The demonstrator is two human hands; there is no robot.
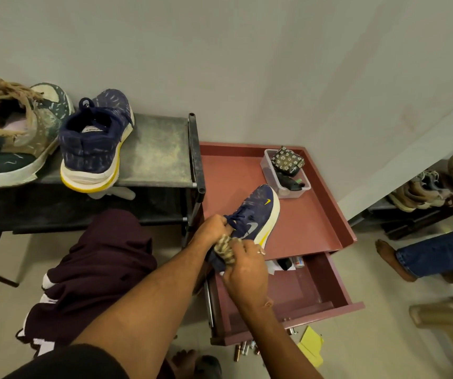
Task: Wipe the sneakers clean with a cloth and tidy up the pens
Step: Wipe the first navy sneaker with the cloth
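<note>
Sneaker [255, 214] of navy knit with a thick cream sole, a yellow streak and a grey swoosh is tilted over the front edge of the red metal cabinet [233, 170], toe pointing toward the cabinet's back. The left hand [210, 228] grips it at the laces with fingers curled. The right hand [247, 265] pinches a bunched tan striped cloth [225, 248] against the shoe's side near the heel.

At the cabinet's back right corner stands a clear plastic box [267, 160] holding a floral pouch [287, 158] and a dark object. The cabinet's drawer [315, 283] is pulled out below, holding white paper and a few small items at its back. Left of the cabinet, a worn dark rack [154, 149] carries the matching navy shoe [96, 143] and a green-and-tan shoe [9, 132]. On the floor before the cabinet lie small metallic cylinders [243, 348], too small to identify.
</note>
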